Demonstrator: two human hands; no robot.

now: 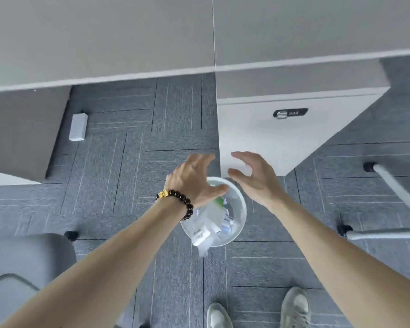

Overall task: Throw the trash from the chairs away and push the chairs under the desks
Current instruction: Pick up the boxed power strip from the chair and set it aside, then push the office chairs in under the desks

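A round white trash bin (pixel 240 210) stands on the carpet below both my hands, holding white paper boxes, wrappers and a green scrap (pixel 219 201). My left hand (pixel 194 178), with a dark bead bracelet on the wrist, hovers over the bin's left rim, fingers spread and empty. My right hand (pixel 253 177) hovers over the bin's far right rim, also open and empty. A grey chair seat (pixel 26 261) shows at the lower left. The white legs and casters of a second chair (pixel 393 183) reach in from the right edge.
Grey desks (pixel 128 36) span the top of the view. A white locked drawer cabinet (pixel 270 133) stands under the right desk just behind the bin. A small white box (pixel 78 127) lies on the carpet under the left desk. My shoes (pixel 294 308) are at the bottom.
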